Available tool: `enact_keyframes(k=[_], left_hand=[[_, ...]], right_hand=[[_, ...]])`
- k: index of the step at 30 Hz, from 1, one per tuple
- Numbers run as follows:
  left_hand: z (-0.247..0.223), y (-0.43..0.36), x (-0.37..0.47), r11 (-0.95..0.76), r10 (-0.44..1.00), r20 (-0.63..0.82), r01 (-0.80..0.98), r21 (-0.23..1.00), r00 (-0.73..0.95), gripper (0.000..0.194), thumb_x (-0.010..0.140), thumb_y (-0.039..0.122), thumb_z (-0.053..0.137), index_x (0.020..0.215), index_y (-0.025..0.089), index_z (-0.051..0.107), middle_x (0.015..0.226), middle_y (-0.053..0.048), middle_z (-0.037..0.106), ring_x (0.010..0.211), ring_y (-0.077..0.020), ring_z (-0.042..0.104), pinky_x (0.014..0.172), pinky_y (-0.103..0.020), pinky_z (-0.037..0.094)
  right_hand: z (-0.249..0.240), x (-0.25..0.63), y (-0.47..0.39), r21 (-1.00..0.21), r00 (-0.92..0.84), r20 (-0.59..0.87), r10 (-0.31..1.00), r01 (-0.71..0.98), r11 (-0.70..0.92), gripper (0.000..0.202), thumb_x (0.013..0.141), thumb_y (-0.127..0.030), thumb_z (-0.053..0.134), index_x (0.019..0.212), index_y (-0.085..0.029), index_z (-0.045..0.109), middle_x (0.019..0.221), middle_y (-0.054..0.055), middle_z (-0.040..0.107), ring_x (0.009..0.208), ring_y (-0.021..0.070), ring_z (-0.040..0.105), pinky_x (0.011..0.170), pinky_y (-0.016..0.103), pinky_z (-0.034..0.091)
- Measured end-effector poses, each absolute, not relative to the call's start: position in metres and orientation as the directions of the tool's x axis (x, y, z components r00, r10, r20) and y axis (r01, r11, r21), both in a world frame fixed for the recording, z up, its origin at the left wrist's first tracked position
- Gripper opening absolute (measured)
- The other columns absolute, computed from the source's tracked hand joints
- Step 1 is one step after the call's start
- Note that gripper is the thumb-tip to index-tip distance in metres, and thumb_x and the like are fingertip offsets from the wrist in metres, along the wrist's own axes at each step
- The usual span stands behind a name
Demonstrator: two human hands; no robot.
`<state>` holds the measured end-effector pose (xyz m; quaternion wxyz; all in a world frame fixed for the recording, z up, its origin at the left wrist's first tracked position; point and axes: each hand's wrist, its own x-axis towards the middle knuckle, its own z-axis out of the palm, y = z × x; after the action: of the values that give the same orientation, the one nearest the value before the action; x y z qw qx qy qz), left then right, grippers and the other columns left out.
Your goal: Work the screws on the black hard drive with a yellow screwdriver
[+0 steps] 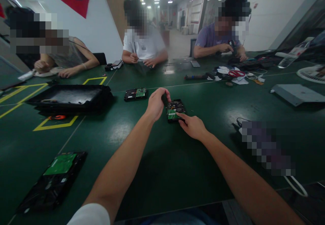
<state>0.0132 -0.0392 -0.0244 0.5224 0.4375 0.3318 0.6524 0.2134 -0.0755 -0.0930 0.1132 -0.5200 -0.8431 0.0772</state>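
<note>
A hard drive (179, 108) lies on the green table, its green circuit board (172, 115) facing up at the near end. My left hand (156, 103) is at the drive's left side, its fingers curled over toward the far left edge. What those fingers hold, if anything, is hidden. My right hand (194, 126) grips the near right corner, with the index finger on the board and the thumb at the side. A second hard drive (135, 94) rests just left of my left hand. Another hard drive (53, 181) lies at the near left, its board also upward.
Black trays (68, 98) are stacked at left by yellow tape. An orange-handled item (58, 117) lies before them. A grey metal case (299, 94) and a blurred-out long object (266, 147) lie at right. Cables (236, 73) and tools clutter the far side, where three people sit.
</note>
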Motion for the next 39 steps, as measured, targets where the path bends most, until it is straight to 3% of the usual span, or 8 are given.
enact_keyframes(k=[6,14,21,25,28,33,39], left_hand=[[-0.025,-0.041,0.017,-0.240,0.970,0.242,-0.273,0.932,-0.028,0.027,0.092,0.042,0.065,0.075,0.021,0.063,0.075,-0.001,0.057,0.066,-0.0130,0.054,0.067,-0.027,0.047],[-0.016,-0.046,0.002,-0.384,0.923,0.383,0.066,0.921,0.025,0.023,0.093,0.042,0.065,0.091,0.022,0.078,0.097,-0.004,0.073,0.093,-0.0186,0.060,0.084,-0.030,0.046],[-0.019,-0.043,0.003,-0.209,0.975,0.222,-0.246,0.947,0.028,0.017,0.086,0.035,0.073,0.089,0.019,0.068,0.084,-0.003,0.069,0.075,-0.0148,0.063,0.076,-0.030,0.050],[-0.020,-0.045,0.007,-0.154,0.982,0.181,-0.335,0.929,0.050,0.016,0.086,0.035,0.070,0.087,0.020,0.064,0.084,-0.003,0.069,0.076,-0.0159,0.065,0.078,-0.033,0.052],[-0.019,-0.045,0.008,-0.200,0.974,0.220,-0.267,0.943,0.047,0.016,0.087,0.034,0.068,0.080,0.020,0.068,0.085,-0.003,0.068,0.078,-0.0163,0.063,0.077,-0.031,0.050],[-0.016,-0.045,0.005,-0.283,0.959,0.282,-0.009,0.959,-0.040,0.020,0.089,0.035,0.065,0.080,0.021,0.076,0.087,-0.003,0.069,0.082,-0.0168,0.058,0.074,-0.028,0.044],[-0.012,-0.049,0.003,-0.248,0.968,0.250,-0.062,0.967,0.020,0.018,0.088,0.036,0.065,0.087,0.021,0.076,0.090,-0.005,0.070,0.085,-0.0177,0.061,0.074,-0.028,0.046]], right_hand=[[-0.087,0.213,-0.078,-0.253,-0.430,0.066,0.900,0.866,0.432,0.050,0.107,-0.046,0.039,0.154,-0.031,0.049,0.092,0.004,0.077,0.073,0.0189,0.068,0.062,0.028,0.043],[-0.092,0.213,-0.076,-0.225,-0.425,0.095,0.900,0.871,0.436,0.050,0.106,-0.046,0.040,0.153,-0.033,0.049,0.092,0.004,0.076,0.075,0.0208,0.068,0.063,0.028,0.043],[-0.090,0.213,-0.077,-0.239,-0.430,0.093,0.898,0.866,0.440,0.050,0.106,-0.045,0.040,0.153,-0.033,0.050,0.091,0.003,0.076,0.073,0.0193,0.067,0.063,0.028,0.043],[-0.091,0.213,-0.076,-0.248,-0.426,0.091,0.900,0.866,0.435,0.050,0.106,-0.046,0.040,0.153,-0.033,0.049,0.090,0.003,0.076,0.073,0.0191,0.067,0.062,0.028,0.042],[-0.092,0.213,-0.076,-0.240,-0.422,0.102,0.901,0.868,0.434,0.050,0.106,-0.046,0.039,0.153,-0.034,0.049,0.090,0.003,0.076,0.073,0.0194,0.067,0.062,0.028,0.042],[-0.090,0.212,-0.077,-0.243,-0.427,0.078,0.901,0.868,0.432,0.050,0.107,-0.046,0.039,0.154,-0.033,0.049,0.093,0.004,0.076,0.075,0.0197,0.068,0.064,0.028,0.044],[-0.090,0.212,-0.077,-0.250,-0.429,0.084,0.899,0.865,0.436,0.049,0.107,-0.046,0.039,0.153,-0.033,0.049,0.092,0.003,0.076,0.072,0.0191,0.068,0.062,0.028,0.044]])
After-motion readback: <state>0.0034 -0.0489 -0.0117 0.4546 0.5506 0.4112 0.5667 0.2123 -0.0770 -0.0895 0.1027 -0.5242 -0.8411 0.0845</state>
